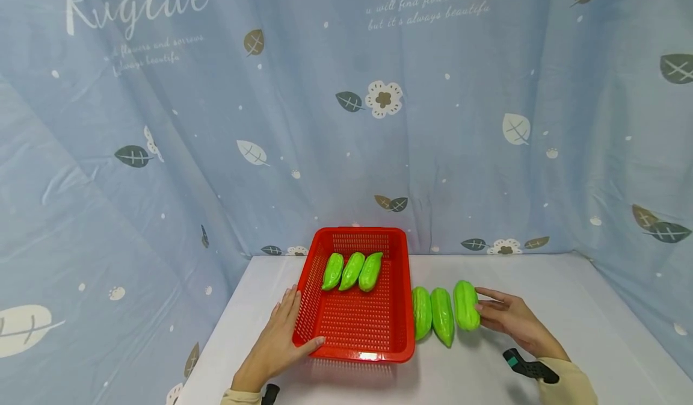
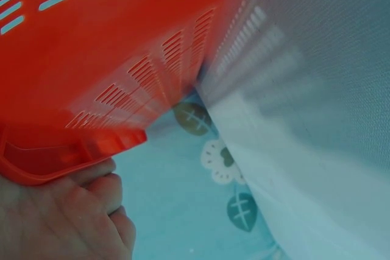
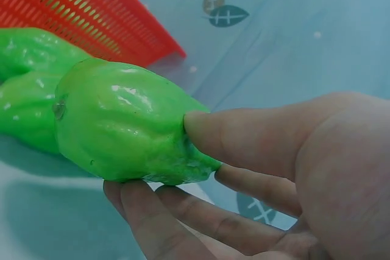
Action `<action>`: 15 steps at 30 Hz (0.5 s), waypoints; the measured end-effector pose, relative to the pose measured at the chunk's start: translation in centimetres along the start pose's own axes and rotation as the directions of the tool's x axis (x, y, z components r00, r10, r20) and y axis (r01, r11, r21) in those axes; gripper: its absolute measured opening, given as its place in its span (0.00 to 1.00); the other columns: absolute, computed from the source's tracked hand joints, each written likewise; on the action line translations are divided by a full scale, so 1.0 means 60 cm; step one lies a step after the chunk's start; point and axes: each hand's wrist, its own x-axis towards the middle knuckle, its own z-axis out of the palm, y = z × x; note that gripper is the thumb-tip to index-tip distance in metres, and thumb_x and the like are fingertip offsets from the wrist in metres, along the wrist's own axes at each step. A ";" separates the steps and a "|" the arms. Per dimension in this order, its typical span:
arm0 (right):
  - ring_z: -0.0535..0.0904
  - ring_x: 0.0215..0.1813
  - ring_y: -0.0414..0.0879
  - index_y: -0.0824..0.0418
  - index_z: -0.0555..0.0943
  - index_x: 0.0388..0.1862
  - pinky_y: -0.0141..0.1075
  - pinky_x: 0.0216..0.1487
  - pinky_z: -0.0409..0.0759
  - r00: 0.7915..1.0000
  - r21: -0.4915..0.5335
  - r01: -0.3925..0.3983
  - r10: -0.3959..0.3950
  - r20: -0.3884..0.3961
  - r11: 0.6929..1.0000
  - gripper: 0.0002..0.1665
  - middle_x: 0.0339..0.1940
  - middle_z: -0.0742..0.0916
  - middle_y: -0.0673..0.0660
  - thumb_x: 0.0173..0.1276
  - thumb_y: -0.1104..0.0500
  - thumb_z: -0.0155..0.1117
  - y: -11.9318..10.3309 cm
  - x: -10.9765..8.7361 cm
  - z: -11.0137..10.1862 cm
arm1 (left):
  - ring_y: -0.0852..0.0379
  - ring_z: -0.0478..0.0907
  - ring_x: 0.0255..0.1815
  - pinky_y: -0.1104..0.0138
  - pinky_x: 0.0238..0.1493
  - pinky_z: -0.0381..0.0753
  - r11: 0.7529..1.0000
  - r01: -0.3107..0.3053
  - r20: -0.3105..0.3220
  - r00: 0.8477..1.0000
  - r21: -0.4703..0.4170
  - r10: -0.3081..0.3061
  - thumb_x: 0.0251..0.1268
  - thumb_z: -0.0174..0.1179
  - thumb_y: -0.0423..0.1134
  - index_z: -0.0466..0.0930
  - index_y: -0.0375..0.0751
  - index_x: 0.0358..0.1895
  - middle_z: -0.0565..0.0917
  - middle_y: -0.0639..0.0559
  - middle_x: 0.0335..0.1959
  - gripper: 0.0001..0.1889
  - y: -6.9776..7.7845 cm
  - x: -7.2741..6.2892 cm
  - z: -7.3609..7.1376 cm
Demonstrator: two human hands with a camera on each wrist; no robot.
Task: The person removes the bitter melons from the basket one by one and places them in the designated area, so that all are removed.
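My right hand [image 1: 511, 321] pinches a glossy green bitter melon [image 1: 466, 306] between thumb and fingers, close over the table. In the right wrist view, the thumb presses one side of this ridged melon [image 3: 125, 120] and fingertips meet its underside. To its left lie two more bitter melons, a pointed one [image 1: 443, 316] and another [image 1: 421, 313] right beside the basket. My left hand [image 1: 276, 339] rests at the near-left corner of the red basket [image 1: 408, 309], fingers straight along the outer side, thumb on the rim. Three bitter melons [image 1: 352, 271] lie side by side in the basket's far part.
A white table [image 1: 547, 284] bears everything. Behind it and along the left side hangs a blue curtain [image 1: 433, 170] with leaf and flower prints. Dark bands are worn on both wrists, the right one [image 1: 533, 369] plainly visible.
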 end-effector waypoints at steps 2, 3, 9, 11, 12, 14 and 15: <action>0.88 0.58 0.48 0.74 0.55 0.81 0.46 0.58 0.88 1.000 0.001 -0.008 0.008 0.002 1.000 0.45 0.69 0.79 0.76 0.77 0.55 0.64 0.005 0.002 -0.001 | 0.41 0.47 0.88 0.40 0.83 0.55 1.000 0.003 0.001 1.000 -0.001 -0.003 0.59 0.61 0.72 0.49 0.35 0.84 0.51 0.40 0.86 0.60 0.001 0.000 0.001; 0.87 0.58 0.48 0.74 0.55 0.81 0.46 0.58 0.88 1.000 -0.001 -0.010 0.010 0.006 1.000 0.45 0.69 0.78 0.76 0.77 0.55 0.64 0.007 0.003 -0.002 | 0.41 0.47 0.88 0.40 0.83 0.55 1.000 0.006 0.001 1.000 -0.001 -0.006 0.59 0.62 0.72 0.49 0.35 0.83 0.51 0.41 0.86 0.60 0.001 -0.001 0.001; 0.86 0.59 0.49 0.74 0.56 0.81 0.47 0.58 0.88 1.000 -0.010 -0.023 0.024 0.019 1.000 0.45 0.70 0.76 0.78 0.76 0.56 0.65 0.018 0.007 -0.006 | 0.42 0.46 0.88 0.41 0.84 0.54 1.000 0.012 0.012 1.000 -0.005 -0.012 0.59 0.61 0.72 0.49 0.35 0.84 0.50 0.42 0.87 0.60 0.001 -0.002 0.001; 0.86 0.60 0.50 0.74 0.56 0.81 0.46 0.58 0.88 1.000 -0.010 -0.024 0.024 0.019 1.000 0.45 0.71 0.75 0.79 0.76 0.56 0.65 0.020 0.008 -0.006 | 0.42 0.46 0.88 0.41 0.84 0.54 1.000 0.008 0.008 1.000 -0.009 -0.008 0.59 0.62 0.72 0.49 0.35 0.83 0.50 0.42 0.87 0.60 0.001 -0.001 0.001; 0.86 0.60 0.50 0.74 0.56 0.81 0.46 0.58 0.88 1.000 -0.012 -0.023 0.023 0.020 1.000 0.45 0.71 0.75 0.79 0.76 0.56 0.65 0.021 0.009 -0.006 | 0.42 0.47 0.88 0.41 0.84 0.54 1.000 0.007 0.006 1.000 -0.010 -0.007 0.59 0.62 0.72 0.49 0.35 0.83 0.50 0.42 0.87 0.60 0.001 -0.001 0.001; 0.86 0.61 0.51 0.74 0.56 0.81 0.46 0.58 0.88 1.000 -0.019 -0.022 0.023 0.019 1.000 0.45 0.72 0.74 0.80 0.76 0.57 0.65 0.023 0.010 -0.005 | 0.42 0.47 0.88 0.41 0.84 0.54 1.000 0.005 0.005 1.000 -0.013 -0.005 0.59 0.62 0.72 0.49 0.35 0.83 0.50 0.41 0.87 0.60 0.002 -0.002 0.001; 0.86 0.61 0.52 0.74 0.57 0.81 0.46 0.58 0.88 1.000 -0.022 -0.024 0.024 0.019 0.999 0.45 0.72 0.74 0.80 0.76 0.57 0.66 0.024 0.010 -0.005 | 0.42 0.47 0.88 0.41 0.84 0.54 1.000 0.004 0.003 1.000 -0.015 -0.004 0.59 0.62 0.72 0.50 0.35 0.83 0.50 0.41 0.87 0.60 0.002 -0.002 0.001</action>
